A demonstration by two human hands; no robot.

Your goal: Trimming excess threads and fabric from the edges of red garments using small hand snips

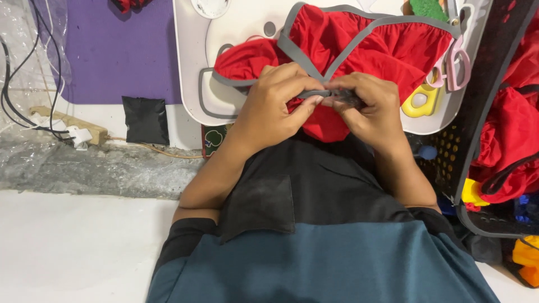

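A red fabric garment (387, 47) with grey elastic trim (306, 53) lies bunched on a white tabletop (193, 67) in front of me. My left hand (275, 101) and my right hand (365, 104) meet at its near edge. Both pinch the same stretch of grey trim between thumb and fingertips, the fingertips almost touching each other. A loose loop of the grey trim hangs off the garment's left side. My forearms run back to a dark and teal shirt at the bottom of the view.
Pink scissors (455, 64) and a yellow plastic piece (418, 101) lie on the table at right. A black perforated basket (488, 106) holds more red garments (511, 140). At left are a purple wall panel (118, 50), cables and a power strip (67, 126).
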